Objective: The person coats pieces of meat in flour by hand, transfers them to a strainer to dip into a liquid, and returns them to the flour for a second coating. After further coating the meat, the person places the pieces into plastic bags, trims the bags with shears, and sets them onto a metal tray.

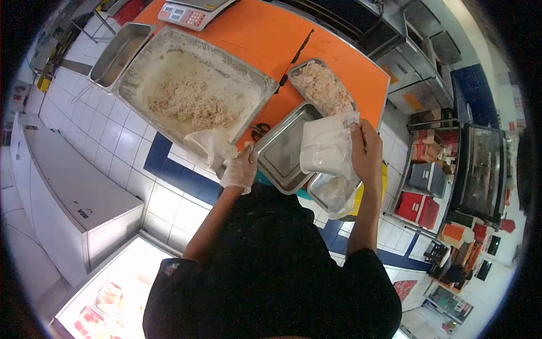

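Note:
My left hand (241,171) wears a thin clear plastic glove and pinches crumpled clear plastic film (208,146), perhaps another such glove, by the near edge of the large flour tray. Bare, my right hand (368,150) grips the edge of a whitish clear plastic packet (326,146), which hangs down with a loose lower end. Partly behind the packet stands a metal tray (285,150) with nothing visible in it. The large metal tray (248,73) holds white flour and a heap of floured pieces (195,104). A pair of scissors (259,131) with dark handles lies between the trays.
On the orange table (243,34) are a tray of pale raw pieces (322,85), a digital scale (189,14) and a narrow metal pan (121,53). A smaller metal tray (322,192) sits low by my right forearm. A white cabinet (84,186) stands at left.

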A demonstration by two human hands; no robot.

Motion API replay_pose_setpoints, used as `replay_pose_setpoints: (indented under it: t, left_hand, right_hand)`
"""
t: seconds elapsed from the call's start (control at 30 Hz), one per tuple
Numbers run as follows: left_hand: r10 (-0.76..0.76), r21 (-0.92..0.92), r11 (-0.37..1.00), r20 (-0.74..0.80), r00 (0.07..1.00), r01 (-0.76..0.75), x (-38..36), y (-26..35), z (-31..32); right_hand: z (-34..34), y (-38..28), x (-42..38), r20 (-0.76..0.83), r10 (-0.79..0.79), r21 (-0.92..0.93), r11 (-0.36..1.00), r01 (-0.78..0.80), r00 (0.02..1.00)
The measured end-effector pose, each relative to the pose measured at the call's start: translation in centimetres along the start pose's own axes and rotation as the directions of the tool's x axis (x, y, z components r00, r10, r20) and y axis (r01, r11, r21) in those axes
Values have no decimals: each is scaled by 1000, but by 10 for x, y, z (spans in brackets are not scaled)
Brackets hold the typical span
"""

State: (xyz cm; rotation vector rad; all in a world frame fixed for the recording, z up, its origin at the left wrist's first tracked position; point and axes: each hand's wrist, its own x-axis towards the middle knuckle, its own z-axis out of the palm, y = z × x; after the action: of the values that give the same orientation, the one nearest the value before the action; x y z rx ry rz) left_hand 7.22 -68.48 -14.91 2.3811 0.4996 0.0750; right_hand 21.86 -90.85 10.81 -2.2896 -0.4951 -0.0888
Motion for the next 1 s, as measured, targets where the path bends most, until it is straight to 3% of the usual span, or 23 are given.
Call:
replay_pose_setpoints:
  t: [0.07,0.2,0.27,0.3,0.37,0.4,0.47,0.6,0.7,0.73,0.8,0.87,0.93,0.97,1.0]
  left_hand:
    - [257,154,950,99,961,-270,-1,-4,0]
    - [153,-53,988,172,973,-146,1,-4,2]
    - [327,200,926,-5,945,-320,17,-14,19]
    - [322,197,928,-2,947,-316,30,-8,18]
    - [64,-94,994,25,998,-62,62,7,18]
    - [59,-99,994,36,998,-56,73,11,20]
    - [341,302,912,-176,923,-280,94,16,26]
    - [350,116,931,-27,936,-345,106,-3,40]
    - [360,228,909,-8,933,-349,82,-14,36]
    - [360,229,908,-2,933,-350,73,-15,36]
    - [158,262,947,118,980,-184,58,-18,33]
    - [195,270,943,25,980,-195,43,-23,29]
    - [236,273,939,-61,970,-211,37,-21,32]
    - [-189,-330,935,-151,970,131,37,-9,31]
    - [-561,-805,479,25,827,349,36,-4,34]
  right_hand:
    - [2,2,11,6,4,23,1000,-4,1000]
    - [10,6,28,-13,59,58,997,-58,998]
    - [17,6,42,-31,57,62,997,-55,998]
    - [21,2,50,-45,-2,67,998,5,999]
    - [31,1,66,-48,-55,66,996,58,997]
    - [38,4,76,-60,-116,51,992,119,991]
    - [48,6,90,-73,-168,31,985,170,983]
    - [64,-6,110,-34,-145,15,989,145,989]
    - [72,3,126,-2,-138,2,990,138,990]
    - [73,3,131,-7,-219,7,976,219,976]
    - [73,2,143,-10,-303,18,953,303,953]
    - [70,5,158,180,-387,-94,908,407,904]
    - [71,6,171,262,-422,-188,860,475,868]
    - [72,8,177,344,-441,-279,795,539,829]
    - [75,13,182,346,-438,-280,796,536,830]
